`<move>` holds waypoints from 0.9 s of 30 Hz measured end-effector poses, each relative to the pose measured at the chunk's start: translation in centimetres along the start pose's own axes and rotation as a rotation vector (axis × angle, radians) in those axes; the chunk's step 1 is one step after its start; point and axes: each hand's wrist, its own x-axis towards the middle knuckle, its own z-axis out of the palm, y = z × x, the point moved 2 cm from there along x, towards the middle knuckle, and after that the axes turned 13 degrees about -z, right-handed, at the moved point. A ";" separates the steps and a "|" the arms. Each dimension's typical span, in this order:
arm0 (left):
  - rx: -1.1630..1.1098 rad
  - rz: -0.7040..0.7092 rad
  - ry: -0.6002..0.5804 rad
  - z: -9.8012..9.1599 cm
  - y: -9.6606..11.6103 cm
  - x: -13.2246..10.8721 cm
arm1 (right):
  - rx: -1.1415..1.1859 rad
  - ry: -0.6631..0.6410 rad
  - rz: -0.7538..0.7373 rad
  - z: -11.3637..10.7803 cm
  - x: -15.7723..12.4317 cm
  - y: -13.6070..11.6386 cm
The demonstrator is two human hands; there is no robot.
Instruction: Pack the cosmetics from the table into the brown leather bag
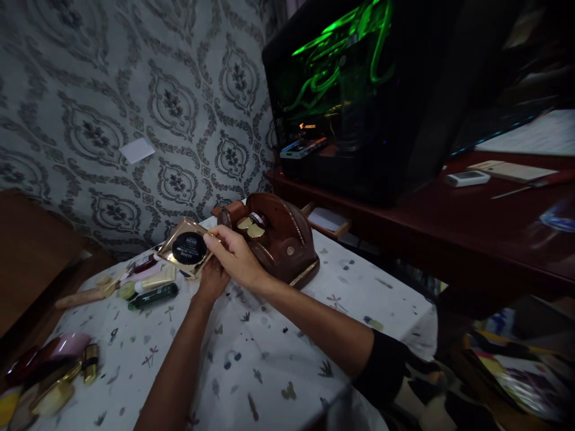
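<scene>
Up above the left part of the table is a square gold compact (171,239) with a round black label on the face turned to me. My right hand (236,257) pinches its right edge, thumb on top. Underneath, my left hand (212,280) supports the compact from below, its fingers mostly hidden behind it. Just right of my hands stands a brown leather bag (287,254), unzipped, with round gold-lidded items (256,231) inside. A dark green tube (153,296) and a cream tube (157,279) lie on the cloth left of my hands.
Brushes (85,296) lie at the table's left edge. More cosmetics, among them a gold lipstick tube (90,364), sit at the lower left. The table wears a patterned white cloth (269,353). A red-brown desk (449,221) bears a green-lit computer case (341,102).
</scene>
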 end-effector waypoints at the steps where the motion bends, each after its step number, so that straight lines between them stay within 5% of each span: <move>1: 0.078 0.028 0.015 -0.1 0.3 0.0 | 0.017 0.009 0.003 -0.2 0.1 -0.1; 8: 0.267 0.151 0.000 -0.3 3.4 0.3 | 0.110 0.087 -0.006 -1.2 1.1 -0.7; 16: 0.290 0.211 -0.033 -0.9 5.1 0.5 | 0.274 0.239 0.151 -3.8 2.7 0.9; 21: 0.274 0.222 -0.103 -1.2 5.2 0.6 | 0.050 0.356 0.121 -7.0 3.1 2.1; 27: 0.206 0.201 -0.152 -1.0 4.9 0.4 | -0.117 0.330 0.122 -7.4 2.8 2.4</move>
